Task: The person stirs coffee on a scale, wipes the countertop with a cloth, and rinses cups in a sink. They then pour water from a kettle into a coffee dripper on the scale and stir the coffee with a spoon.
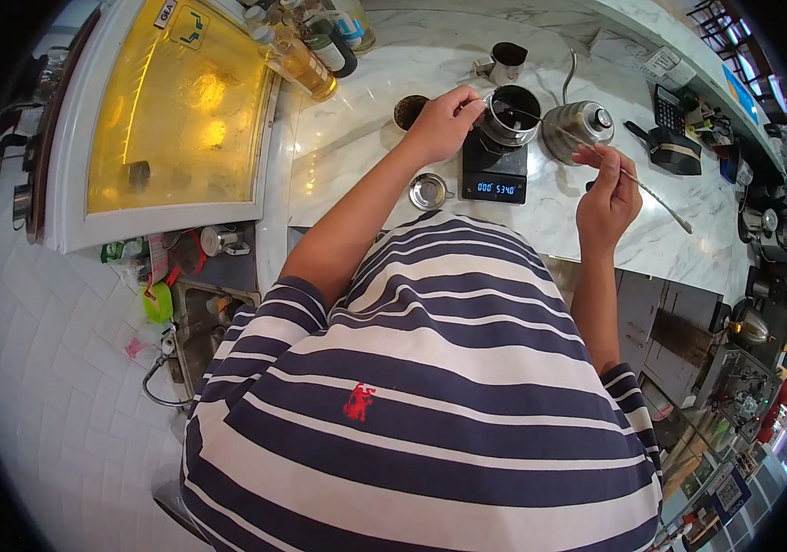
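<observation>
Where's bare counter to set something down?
Bare counter: between the yellow door and brown cup; between the bottles and pitcher; nearside of the black box, right of the spoon tip. Crowded: around the scale, with pot, kettle, dish, left hand and right hand close in.

A grey-veined white marble counter (349,138) carries a scale (494,175) near its front edge, a round metal lid or dish (428,192) just beside it, a dark cup (407,114), a metal pitcher (507,64) farther back, a steel kettle (575,133), and bottles (309,69) at the left.
</observation>
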Demonstrator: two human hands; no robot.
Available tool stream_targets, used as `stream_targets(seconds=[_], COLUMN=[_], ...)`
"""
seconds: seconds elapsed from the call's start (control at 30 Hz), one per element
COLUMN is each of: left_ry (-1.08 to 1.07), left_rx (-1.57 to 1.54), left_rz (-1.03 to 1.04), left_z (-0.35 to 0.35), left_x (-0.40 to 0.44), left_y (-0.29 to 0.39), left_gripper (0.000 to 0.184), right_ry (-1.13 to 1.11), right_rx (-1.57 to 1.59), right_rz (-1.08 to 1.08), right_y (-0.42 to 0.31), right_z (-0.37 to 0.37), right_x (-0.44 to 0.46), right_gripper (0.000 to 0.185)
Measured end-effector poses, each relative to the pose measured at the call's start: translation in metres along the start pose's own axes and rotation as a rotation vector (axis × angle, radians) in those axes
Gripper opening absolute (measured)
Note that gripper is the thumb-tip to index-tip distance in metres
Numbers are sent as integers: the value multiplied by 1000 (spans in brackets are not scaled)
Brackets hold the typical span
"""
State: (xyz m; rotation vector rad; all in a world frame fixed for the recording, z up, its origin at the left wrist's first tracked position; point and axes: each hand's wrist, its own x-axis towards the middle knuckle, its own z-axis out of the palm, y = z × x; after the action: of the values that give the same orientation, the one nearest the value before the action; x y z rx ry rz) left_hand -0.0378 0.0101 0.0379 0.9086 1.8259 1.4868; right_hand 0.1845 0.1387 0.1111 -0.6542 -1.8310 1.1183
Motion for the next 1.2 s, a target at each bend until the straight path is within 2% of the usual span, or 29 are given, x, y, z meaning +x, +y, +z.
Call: stream_targets(seconds=[1.2], left_ry=[13], left_rx=[40], left_rz=[-17], left_z=[6], left_x=[-2], left_y=[-6], left_gripper=[24], right_ry=[8], right_rx=[0], right_rz=[92], right_y=[8], right_z=[4], right_x=[0], right_gripper=[29])
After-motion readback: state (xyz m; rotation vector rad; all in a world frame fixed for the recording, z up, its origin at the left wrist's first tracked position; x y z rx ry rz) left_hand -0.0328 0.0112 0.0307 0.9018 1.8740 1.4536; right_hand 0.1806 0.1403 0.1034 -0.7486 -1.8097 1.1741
